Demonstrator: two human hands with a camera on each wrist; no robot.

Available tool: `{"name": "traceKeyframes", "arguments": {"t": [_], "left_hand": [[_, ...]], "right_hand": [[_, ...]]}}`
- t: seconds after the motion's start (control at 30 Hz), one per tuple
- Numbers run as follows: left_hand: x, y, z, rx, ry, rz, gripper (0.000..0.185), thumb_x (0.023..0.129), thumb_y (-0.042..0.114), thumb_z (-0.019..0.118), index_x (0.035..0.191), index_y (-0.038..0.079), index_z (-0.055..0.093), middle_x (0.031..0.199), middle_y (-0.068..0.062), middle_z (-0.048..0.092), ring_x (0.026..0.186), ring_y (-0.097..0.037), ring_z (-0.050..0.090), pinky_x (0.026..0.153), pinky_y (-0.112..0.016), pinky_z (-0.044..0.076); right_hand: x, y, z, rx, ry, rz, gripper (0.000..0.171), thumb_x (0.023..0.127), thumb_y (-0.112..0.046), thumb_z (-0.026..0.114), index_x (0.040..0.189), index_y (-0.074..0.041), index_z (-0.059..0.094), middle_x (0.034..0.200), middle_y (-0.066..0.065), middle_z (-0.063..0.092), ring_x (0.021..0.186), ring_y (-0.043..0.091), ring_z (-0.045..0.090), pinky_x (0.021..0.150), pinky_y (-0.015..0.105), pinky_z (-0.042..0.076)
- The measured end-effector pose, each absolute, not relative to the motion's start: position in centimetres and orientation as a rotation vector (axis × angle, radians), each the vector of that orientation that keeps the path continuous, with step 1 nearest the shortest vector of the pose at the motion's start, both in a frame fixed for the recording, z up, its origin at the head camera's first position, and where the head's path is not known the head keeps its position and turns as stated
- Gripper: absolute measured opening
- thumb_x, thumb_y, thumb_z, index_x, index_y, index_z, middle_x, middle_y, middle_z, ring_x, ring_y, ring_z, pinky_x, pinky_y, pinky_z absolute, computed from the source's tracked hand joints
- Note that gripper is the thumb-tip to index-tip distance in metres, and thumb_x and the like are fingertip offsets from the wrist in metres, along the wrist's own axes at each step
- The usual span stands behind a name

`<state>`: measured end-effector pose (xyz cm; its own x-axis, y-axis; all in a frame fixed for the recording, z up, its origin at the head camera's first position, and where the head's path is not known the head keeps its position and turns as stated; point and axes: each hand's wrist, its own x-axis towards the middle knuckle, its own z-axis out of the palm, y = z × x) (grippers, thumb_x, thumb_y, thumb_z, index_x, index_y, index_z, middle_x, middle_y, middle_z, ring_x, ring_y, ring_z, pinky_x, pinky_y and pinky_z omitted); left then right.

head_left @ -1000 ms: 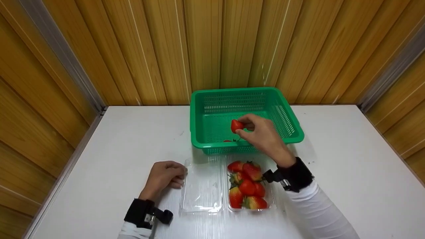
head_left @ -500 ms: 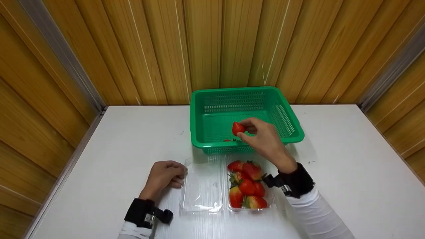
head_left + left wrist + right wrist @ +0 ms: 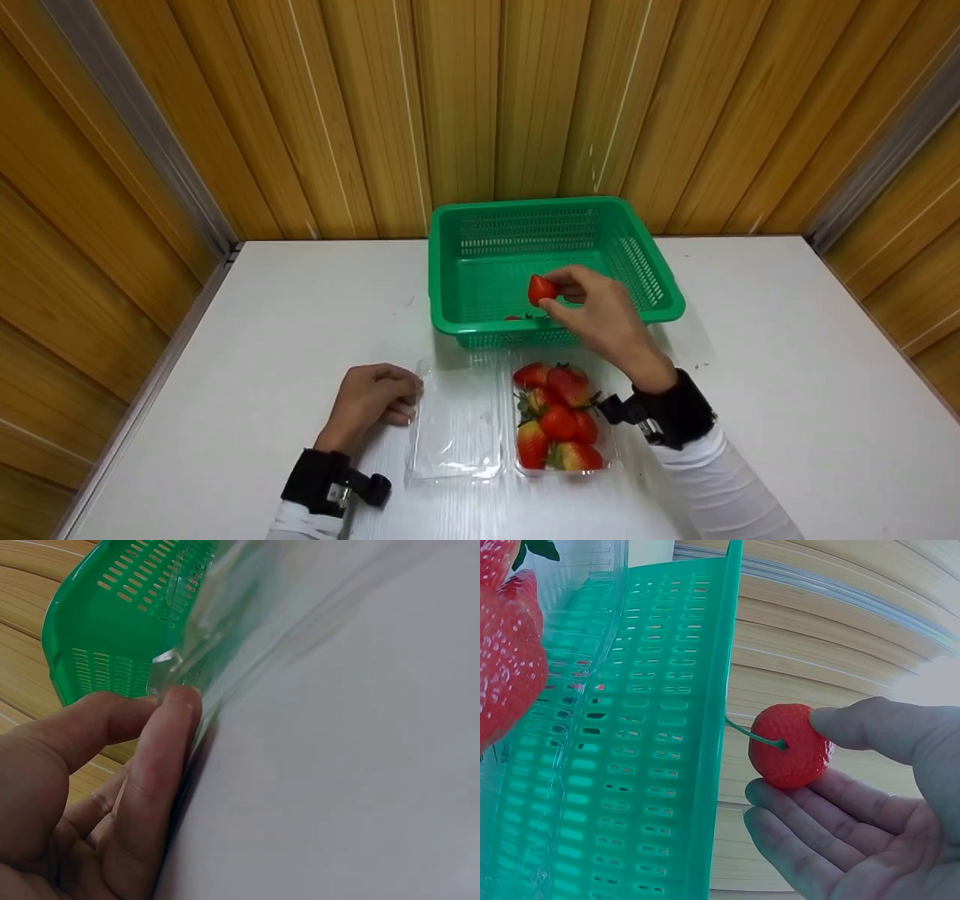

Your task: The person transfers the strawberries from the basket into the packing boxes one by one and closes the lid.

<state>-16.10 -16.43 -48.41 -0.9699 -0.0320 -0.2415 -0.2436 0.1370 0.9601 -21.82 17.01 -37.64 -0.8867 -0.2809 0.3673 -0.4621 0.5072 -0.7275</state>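
Observation:
In the head view my right hand (image 3: 606,315) holds a red strawberry (image 3: 541,289) over the front part of the green basket (image 3: 442,262). Thumb and fingers pinch its sides, and its green stem (image 3: 756,736) shows in the right wrist view. My left hand (image 3: 375,395) lies on the table and pinches the left edge of the clear plastic lid (image 3: 457,427); the left wrist view shows its fingertips at that edge. Right of the lid, the clear tray (image 3: 616,461) of the clamshell box holds several strawberries (image 3: 559,424).
Partly hidden behind the basket's front rim, more red fruit (image 3: 513,318) with green leaves lies inside it. The white table (image 3: 322,307) meets wood-patterned wall panels (image 3: 495,105) at the back and sides.
My right hand has drawn slightly right and toward me with the strawberry, still over the basket. The left hand, lid and filled tray have stayed in place.

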Motion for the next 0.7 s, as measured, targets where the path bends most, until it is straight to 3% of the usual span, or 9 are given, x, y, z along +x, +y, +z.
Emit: {"name": "traceKeyframes", "arguments": {"t": [0.7], "left_hand": [[-16.0,-16.3,-48.4,-0.264,2.232,1.976,0.017,0.091,0.004,0.075,0.103,-0.008,0.076,0.078,-0.015,0.073,0.056,-0.017,0.068,0.056,-0.031,0.064]], "right_hand": [[-20.8,17.4,-37.0,0.675,-2.571,1.311,0.031,0.093,-0.002,0.081,0.121,0.005,0.070,0.114,0.016,0.075,0.106,0.033,0.072,0.097,0.052,0.061]]}}
